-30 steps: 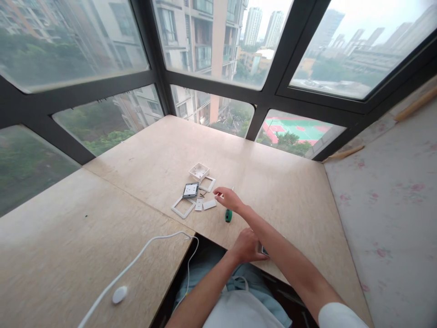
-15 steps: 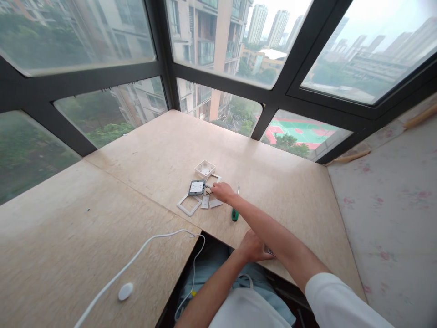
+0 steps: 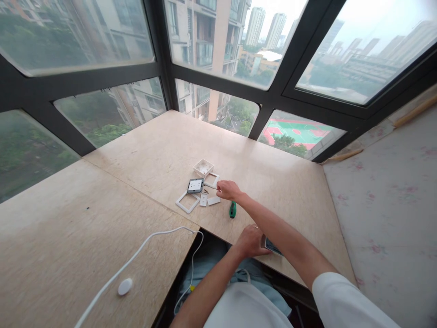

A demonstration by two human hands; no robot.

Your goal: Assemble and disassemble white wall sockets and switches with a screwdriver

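Right-hand fingers closed on a thin rod, just left of them.
The rod's long axis points left and slightly away from the fingers, toward a grey-edged plate; tabletop stretches right of them to the wall, its near edge well below. Fingertips pinch the rod's right end; below, the left hand clasps a partly hidden box.

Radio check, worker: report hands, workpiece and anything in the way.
Left hand gripping dark-faced piece. Right hand at thin strip, grip unclear. Right forearm partly hiding dark-faced piece. Green screwdriver lying near right hand.
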